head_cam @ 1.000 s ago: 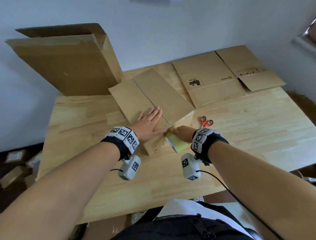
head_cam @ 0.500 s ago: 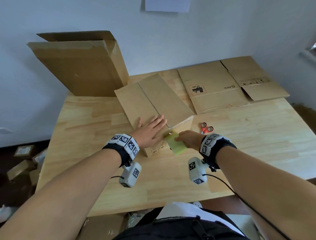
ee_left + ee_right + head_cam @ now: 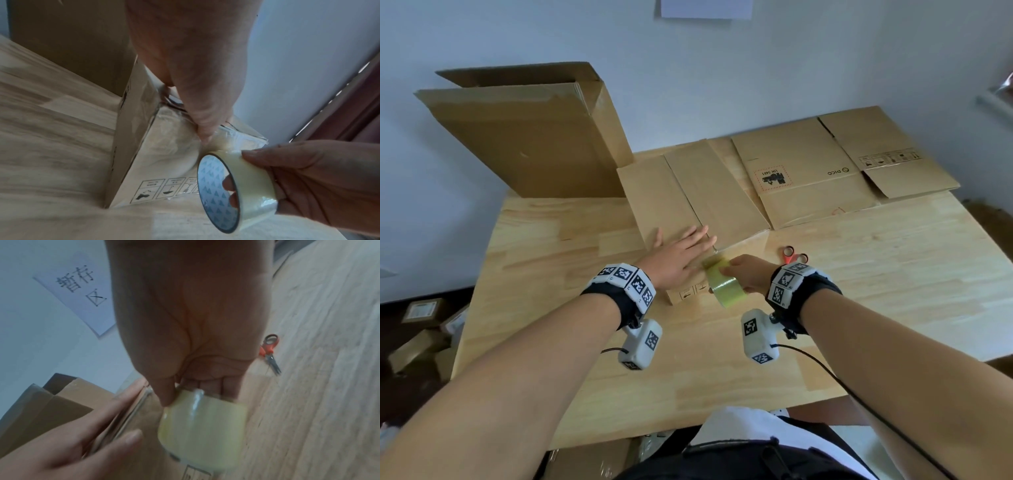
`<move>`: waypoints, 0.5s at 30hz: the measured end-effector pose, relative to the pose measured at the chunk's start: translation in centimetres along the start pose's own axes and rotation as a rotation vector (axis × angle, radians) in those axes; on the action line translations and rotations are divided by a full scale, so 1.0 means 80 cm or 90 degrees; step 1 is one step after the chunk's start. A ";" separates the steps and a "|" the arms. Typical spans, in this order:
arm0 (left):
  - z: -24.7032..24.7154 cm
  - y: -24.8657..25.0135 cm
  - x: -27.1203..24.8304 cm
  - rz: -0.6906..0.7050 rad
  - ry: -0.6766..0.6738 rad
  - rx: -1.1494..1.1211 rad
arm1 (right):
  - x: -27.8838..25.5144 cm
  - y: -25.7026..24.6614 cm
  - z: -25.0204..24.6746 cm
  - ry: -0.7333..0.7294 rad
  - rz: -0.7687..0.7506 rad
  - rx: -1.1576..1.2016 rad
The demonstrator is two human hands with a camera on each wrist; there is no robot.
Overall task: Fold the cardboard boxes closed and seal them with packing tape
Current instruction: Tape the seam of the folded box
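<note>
Cardboard box [image 3: 688,192] near the bench's [image 3: 893,274] far edge: left hand [image 3: 678,260], fingers straight, presses both flaps shut; right hand [image 3: 751,277] grips the tape roll [image 3: 724,286] at the seam's near end, apparently starting the seal.

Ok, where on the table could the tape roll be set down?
Bare wood lies right of the orange-handled scissors, below the flattened cardboard sheets, and left of the closed brown cardboard box. It is crowded at the box's near edge, where both hands and the clear tape roll meet.
</note>
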State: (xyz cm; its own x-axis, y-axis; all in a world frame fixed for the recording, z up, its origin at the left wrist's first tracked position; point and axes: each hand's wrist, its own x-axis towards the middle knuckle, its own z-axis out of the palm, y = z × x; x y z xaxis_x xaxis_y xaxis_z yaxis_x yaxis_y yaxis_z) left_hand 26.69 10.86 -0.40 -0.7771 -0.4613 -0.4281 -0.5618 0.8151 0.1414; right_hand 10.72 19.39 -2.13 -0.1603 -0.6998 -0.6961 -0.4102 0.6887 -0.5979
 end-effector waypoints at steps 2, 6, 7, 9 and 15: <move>-0.004 -0.003 0.012 -0.015 0.003 -0.007 | 0.006 0.002 0.001 0.035 -0.014 -0.015; -0.008 -0.013 0.029 -0.025 0.007 -0.050 | 0.010 0.013 0.002 0.050 -0.032 0.035; -0.009 -0.015 0.031 -0.025 0.010 -0.066 | 0.009 0.016 0.002 0.052 -0.038 0.062; -0.010 -0.017 0.035 -0.029 0.020 -0.101 | 0.004 0.023 0.002 0.069 -0.044 0.071; -0.006 -0.016 0.043 -0.070 0.124 -0.173 | 0.017 0.025 0.000 0.112 -0.080 -0.017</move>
State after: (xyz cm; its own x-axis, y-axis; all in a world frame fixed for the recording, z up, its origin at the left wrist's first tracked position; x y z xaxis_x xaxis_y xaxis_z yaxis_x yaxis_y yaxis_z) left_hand 24.60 8.05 -1.62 -0.7322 -0.6212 -0.2794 -0.6802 0.6457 0.3469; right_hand 9.68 19.81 -4.27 -0.2594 -0.8038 -0.5354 -0.4603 0.5902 -0.6631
